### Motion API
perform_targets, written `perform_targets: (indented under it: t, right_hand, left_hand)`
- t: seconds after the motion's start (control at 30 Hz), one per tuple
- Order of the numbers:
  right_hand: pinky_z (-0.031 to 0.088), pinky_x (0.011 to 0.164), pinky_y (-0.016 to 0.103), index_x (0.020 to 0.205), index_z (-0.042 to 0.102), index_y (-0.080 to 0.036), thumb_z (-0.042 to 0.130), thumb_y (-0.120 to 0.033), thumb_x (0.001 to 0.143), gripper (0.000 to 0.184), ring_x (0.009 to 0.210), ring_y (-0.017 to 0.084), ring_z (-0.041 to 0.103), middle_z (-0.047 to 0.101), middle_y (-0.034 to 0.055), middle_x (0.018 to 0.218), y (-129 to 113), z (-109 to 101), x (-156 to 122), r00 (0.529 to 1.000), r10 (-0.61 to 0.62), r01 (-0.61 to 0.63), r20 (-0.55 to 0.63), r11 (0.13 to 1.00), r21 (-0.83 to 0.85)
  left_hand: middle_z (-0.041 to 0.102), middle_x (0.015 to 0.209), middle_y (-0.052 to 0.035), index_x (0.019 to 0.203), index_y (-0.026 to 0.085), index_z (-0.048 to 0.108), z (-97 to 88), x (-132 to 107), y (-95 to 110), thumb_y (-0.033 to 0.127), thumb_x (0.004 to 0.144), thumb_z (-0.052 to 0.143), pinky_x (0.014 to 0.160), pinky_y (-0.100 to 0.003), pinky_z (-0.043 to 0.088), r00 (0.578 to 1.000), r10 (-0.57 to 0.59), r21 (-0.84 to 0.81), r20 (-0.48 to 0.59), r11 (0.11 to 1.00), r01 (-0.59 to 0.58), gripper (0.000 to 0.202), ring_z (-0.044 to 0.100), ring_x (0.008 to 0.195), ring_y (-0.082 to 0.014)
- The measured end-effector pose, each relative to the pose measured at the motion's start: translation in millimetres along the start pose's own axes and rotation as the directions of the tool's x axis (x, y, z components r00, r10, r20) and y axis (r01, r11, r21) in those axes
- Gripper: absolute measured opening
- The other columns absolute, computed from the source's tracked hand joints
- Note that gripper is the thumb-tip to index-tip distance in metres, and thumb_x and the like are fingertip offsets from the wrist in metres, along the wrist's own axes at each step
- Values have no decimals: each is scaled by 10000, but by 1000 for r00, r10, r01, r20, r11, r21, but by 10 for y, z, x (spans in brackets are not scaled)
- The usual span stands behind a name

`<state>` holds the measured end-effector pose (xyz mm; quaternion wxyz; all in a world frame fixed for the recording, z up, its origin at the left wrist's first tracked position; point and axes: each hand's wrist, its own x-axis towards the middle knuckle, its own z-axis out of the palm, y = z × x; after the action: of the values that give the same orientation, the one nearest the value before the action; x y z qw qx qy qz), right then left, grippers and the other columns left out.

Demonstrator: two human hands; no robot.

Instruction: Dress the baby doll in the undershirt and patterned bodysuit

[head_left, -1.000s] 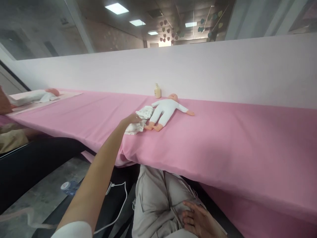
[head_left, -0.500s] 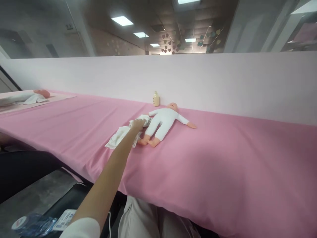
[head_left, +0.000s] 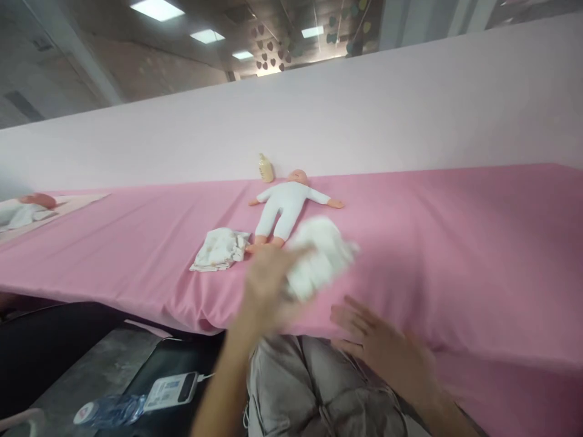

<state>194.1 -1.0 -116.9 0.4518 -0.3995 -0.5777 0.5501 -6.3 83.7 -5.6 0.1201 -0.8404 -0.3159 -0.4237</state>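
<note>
A bundled white cloth is gripped in my left hand, held above the near part of the table and blurred by motion. Below and to the right of it, my right hand has its fingers spread and holds nothing. Behind the cloth, a baby doll in a white suit lies on its back, arms out, its feet toward me. A folded white cloth with a faint pattern rests to the left of the doll's feet.
A pink sheet covers the long table against a white wall. A pale yellow pump bottle stands near the doll's head. Another doll lies far left. Below the table, a water bottle and a phone lie on a black seat.
My left hand has lifted a white cloth from beside the doll and brought it right and toward me. My right hand has come into view. The doll's arm on the left now lies uncovered.
</note>
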Motion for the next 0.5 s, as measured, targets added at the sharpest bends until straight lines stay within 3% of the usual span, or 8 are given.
perform_targets:
  t: [0.07, 0.1, 0.17, 0.2, 0.27, 0.33, 0.43, 0.5]
  right_hand:
    - [547, 641, 277, 1059, 634, -80, 340, -510, 878, 552, 856, 187, 666, 690, 113, 976, -218, -69, -58, 969, -19, -73, -247, 932, -356]
    - [543, 610, 259, 950, 657, -100, 397, -497, 860, 484, 782, 176, 667, 706, 101, 877, -293, -93, -125, 950, -6, -134, -314, 896, -424]
    - [548, 623, 261, 1036, 634, -68, 567, -465, 784, 475, 752, 186, 668, 710, 82, 859, -357, -151, -295, 911, 98, -223, -401, 935, -278]
    - [553, 647, 277, 1067, 621, -94, 647, -439, 734, 481, 775, 208, 672, 708, 84, 889, -360, -202, -379, 878, 168, -244, -448, 963, -115]
    - [559, 652, 317, 1093, 602, -144, 751, -417, 629, 559, 808, 260, 672, 696, 99, 955, -358, -382, -501, 768, 301, -263, -566, 953, 150]
    - [554, 634, 328, 1145, 577, -169, 765, -446, 604, 636, 849, 286, 662, 667, 122, 1049, -406, -662, -533, 618, 334, -247, -711, 942, 229]
    - [530, 661, 284, 1229, 545, -208, 733, -470, 647, 665, 1023, 277, 605, 568, 122, 1240, -559, -1146, -425, 428, 233, -208, -873, 966, 156]
    - [514, 677, 270, 1229, 552, -207, 726, -436, 671, 627, 1100, 264, 560, 531, 122, 1284, -646, -1396, -309, 398, 139, -212, -907, 976, 56]
  left_hand:
    - [697, 939, -7, 1111, 229, 562, 300, -514, 767, 280, 772, 583, 675, -320, 456, 996, 92, -204, 21, 975, -86, 344, 596, 757, -182]
    - [708, 933, -1, 1091, 239, 584, 469, -737, 1068, 212, 779, 564, 597, -325, 444, 997, 70, -218, -17, 973, -72, 314, 591, 694, -177]
    - [719, 928, 2, 1122, 271, 586, 747, -1049, 1445, 142, 768, 536, 506, -352, 427, 996, -65, -273, -64, 961, 45, 380, 586, 623, -190]
    - [715, 957, 2, 1178, 296, 553, 824, -1127, 1517, 164, 756, 548, 498, -361, 443, 1000, -27, -378, -10, 925, 21, 443, 604, 652, -205]
    - [686, 1056, -15, 1258, 324, 472, 809, -1168, 1469, 211, 739, 577, 645, -380, 524, 994, 69, -571, 88, 821, -6, 541, 635, 850, -229]
    - [646, 1142, -35, 1236, 338, 467, 607, -1156, 1259, 228, 742, 610, 822, -379, 514, 968, 68, -658, 241, 745, 112, 526, 611, 984, -220]
    - [657, 1071, -69, 1116, 268, 567, 199, -1267, 872, 238, 796, 601, 911, -375, 457, 893, -229, -657, 386, 611, 441, 323, 591, 1012, -229]
    - [673, 929, -76, 1049, 229, 600, -11, -1459, 652, 343, 818, 577, 851, -365, 467, 876, -343, -780, 339, 419, 465, 258, 608, 896, -224]
